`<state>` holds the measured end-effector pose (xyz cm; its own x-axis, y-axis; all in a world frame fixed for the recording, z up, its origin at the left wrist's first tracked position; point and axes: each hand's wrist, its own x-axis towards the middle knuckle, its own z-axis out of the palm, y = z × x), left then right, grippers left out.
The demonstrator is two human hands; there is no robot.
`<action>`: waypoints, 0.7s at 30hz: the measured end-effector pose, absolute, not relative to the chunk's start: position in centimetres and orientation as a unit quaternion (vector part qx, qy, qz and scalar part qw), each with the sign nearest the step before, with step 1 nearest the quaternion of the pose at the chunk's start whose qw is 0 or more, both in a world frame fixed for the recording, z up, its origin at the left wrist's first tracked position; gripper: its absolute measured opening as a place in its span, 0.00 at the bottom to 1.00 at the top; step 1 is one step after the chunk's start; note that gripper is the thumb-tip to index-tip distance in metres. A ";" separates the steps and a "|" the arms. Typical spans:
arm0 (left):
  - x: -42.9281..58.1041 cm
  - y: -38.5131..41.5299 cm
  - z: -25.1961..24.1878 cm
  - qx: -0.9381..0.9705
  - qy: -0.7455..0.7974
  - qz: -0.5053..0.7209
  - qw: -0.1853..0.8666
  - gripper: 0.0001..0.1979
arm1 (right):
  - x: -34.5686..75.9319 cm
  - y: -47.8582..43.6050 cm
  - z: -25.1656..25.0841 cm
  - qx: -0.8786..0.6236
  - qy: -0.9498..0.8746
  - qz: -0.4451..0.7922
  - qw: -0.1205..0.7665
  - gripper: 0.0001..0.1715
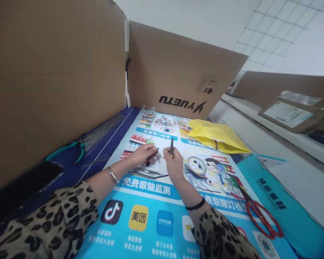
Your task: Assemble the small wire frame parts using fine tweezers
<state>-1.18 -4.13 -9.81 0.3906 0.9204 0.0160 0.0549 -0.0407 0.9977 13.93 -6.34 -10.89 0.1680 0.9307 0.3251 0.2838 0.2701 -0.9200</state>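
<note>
My left hand is closed in a pinch over the printed sheet. A thin pale loop, perhaps fine wire, shows faintly by its fingertips; what they grip is too small to make out. Close beside it on the right, my right hand is closed around a slim dark pointed tool, its tip sticking up above the thumb. Thin dark metal tools lie under my left hand. A round spool rests just right of my right hand, with loose coloured strands around it.
Red-handled scissors lie at right beside a teal pouch. A yellow bag sits behind. Teal-handled pliers and thin wires are at left. Cardboard walls stand at the left and back.
</note>
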 end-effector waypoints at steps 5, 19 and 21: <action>-1.0 -4.3 -9.6 0.610 0.377 0.386 0.581 0.17 | 14.0 -6.0 -11.3 -0.524 -0.569 0.299 0.558 0.12; -1.1 -3.9 -10.8 0.654 0.358 0.399 0.533 0.13 | 14.1 -5.7 -11.7 -0.524 -0.598 0.291 0.532 0.12; -1.1 -4.0 -10.7 0.651 0.364 0.405 0.529 0.12 | 14.1 -5.8 -11.7 -0.528 -0.603 0.287 0.525 0.12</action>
